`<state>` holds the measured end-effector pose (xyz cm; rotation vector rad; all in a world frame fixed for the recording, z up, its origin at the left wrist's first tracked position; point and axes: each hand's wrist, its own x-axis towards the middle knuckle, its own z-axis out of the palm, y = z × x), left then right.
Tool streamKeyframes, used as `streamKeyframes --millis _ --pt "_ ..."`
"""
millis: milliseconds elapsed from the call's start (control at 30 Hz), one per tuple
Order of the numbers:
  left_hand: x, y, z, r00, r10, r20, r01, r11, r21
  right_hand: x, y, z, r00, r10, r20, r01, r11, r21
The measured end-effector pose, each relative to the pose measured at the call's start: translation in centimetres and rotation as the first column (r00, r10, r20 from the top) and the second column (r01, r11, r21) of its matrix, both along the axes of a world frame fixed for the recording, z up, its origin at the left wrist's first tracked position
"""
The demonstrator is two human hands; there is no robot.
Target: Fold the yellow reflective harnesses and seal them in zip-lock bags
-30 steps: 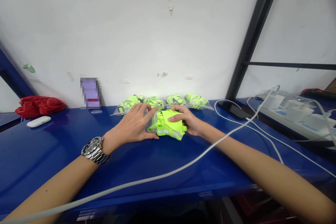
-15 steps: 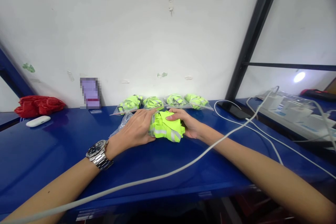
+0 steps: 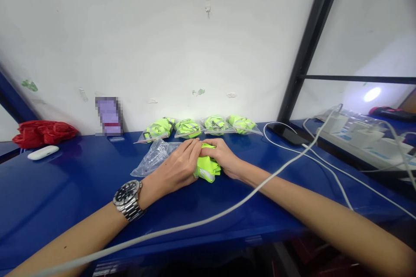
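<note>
I'm making out no legible word or number from here. The purple panel [image 3: 109, 114] at the back is showing only coarse blocks, the wristwatch's dial [image 3: 127, 192] is showing marks too small for reading, and a pale patch [image 3: 106, 269] under the desk's edge [image 3: 195, 243] is perhaps carrying print.

A glossy blue bench [image 3: 74, 181] carries, by the left end of its back edge, a crumpled red plastic bag [image 3: 45, 133] with a white case [image 3: 43, 152] just in front, then a blurred purple upright object [image 3: 109, 116]. Four clear bags of yellow-green cloth [image 3: 187, 127] line the middle of the back edge, a crumpled clear plastic bag [image 3: 154, 158] lying nearer the front edge. Farther right along the back edge lies a black phone [image 3: 287, 134] beside white cables [image 3: 340, 190].
</note>
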<state>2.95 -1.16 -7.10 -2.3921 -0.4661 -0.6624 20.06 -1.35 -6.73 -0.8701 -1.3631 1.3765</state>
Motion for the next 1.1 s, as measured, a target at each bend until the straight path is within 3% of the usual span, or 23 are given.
streamKeyframes --millis 167,333,400,500,600,700,933,1100 --pt "-0.1 0.0 0.3 1.0 0.013 0.019 -0.012 1.0 -0.011 -0.3 -0.2 0.1 0.999 -0.032 0.002 0.032 0.999 0.018" --pt "-0.2 -0.3 1.3 0.966 0.23 0.115 -0.228 0.973 -0.023 0.4 -0.3 1.2 0.998 0.04 -0.056 -0.042 0.999 -0.034" --pt "-0.2 -0.2 1.2 0.956 0.259 0.139 -0.255 0.966 -0.053 0.8 -0.3 1.4 0.996 0.078 -0.045 -0.079 0.997 -0.02" --pt "-0.2 0.0 0.8 0.968 0.226 0.11 -0.219 0.973 -0.068 1.5 -0.1 1.4 0.967 0.254 -0.018 -0.254 0.966 -0.045" --pt "-0.3 0.2 0.5 0.979 0.183 0.09 -0.181 0.983 -0.032 2.4 0.1 1.5 0.888 0.458 -0.031 -0.459 0.885 -0.071" --pt "-0.2 0.0 0.7 0.987 0.154 0.052 -0.154 0.988 0.006 3.0 0.2 1.8 0.846 0.533 0.005 -0.53 0.844 -0.082" --pt "0.1 -0.6 0.7 0.991 0.131 0.034 -0.131 0.991 0.017 2.4 0.3 1.2 0.888 0.4 0.228 -0.44 0.883 0.163" --pt "-0.4 -0.1 0.3 0.995 0.076 0.062 -0.077 0.997 0.02 1.2 -0.2 0.8 0.952 0.224 0.208 -0.266 0.942 0.206"
